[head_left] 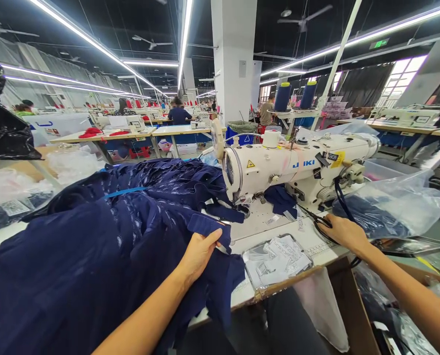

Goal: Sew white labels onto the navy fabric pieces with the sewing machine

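Both hands are at work on the white tabletop (309, 241): the left hand (200, 251) is pinched shut on a folded edge of the navy quilted garment (105, 236), which keeps that edge lifted near the Juki sewing machine (294, 170). The right hand (344, 232) rests closed on black scissors (318, 219) beside a tray of paper labels (277, 259), all within easy reach.
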`<state>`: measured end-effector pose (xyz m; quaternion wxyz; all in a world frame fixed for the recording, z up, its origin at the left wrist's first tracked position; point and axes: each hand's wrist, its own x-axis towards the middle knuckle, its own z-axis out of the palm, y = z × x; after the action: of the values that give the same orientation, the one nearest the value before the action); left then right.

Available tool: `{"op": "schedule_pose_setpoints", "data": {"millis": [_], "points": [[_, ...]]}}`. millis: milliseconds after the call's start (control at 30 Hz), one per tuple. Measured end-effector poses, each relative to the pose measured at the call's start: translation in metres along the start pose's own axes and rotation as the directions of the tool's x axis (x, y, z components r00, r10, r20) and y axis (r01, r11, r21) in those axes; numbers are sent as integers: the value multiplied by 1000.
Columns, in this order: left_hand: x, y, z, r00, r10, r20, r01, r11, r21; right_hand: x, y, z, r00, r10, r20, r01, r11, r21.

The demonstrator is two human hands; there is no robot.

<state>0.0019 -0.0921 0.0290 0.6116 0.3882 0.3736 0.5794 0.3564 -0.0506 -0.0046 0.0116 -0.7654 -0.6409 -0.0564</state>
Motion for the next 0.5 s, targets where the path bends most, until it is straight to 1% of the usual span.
{"op": "schedule_pose_setpoints", "data": {"millis": [100, 167, 300, 367, 400, 433, 467, 500], "points": [[1, -1, -1, 1000, 3, 7, -3, 1000, 3, 6, -6, 7, 994, -40, -106, 36, 999, -34], [2, -3, -2, 1000, 5, 1, -5, 1000, 14, 10, -11, 8, 982, -73, -175, 63, 996, -63], [3, -4, -4, 1000, -1, -24, 2, 1000, 20, 11, -19, -1, 948, -165, -273, 130, 981, -141], [3, -4, -4, 1000, -2, -26, 2, 1000, 23, 6, -29, -9, 920, -215, -327, 184, 975, -124], [3, -4, -4, 1000, 2, -29, -1, 1000, 30, 3, -37, -12, 905, -248, -345, 240, 969, -65], [3, -4, -4, 999, 8, -34, -6, 999, 41, -2, -47, -16, 891, -277, -359, 312, 949, 44], [3, -4, -4, 999, 16, -46, -14, 998, 56, -7, -59, -18, 871, -342, -351, 424, 886, 189], [3, -4, -4, 998, 24, -62, -20, 997, 74, -13, -74, -20, 846, -417, -330, 522, 775, 357]]}}
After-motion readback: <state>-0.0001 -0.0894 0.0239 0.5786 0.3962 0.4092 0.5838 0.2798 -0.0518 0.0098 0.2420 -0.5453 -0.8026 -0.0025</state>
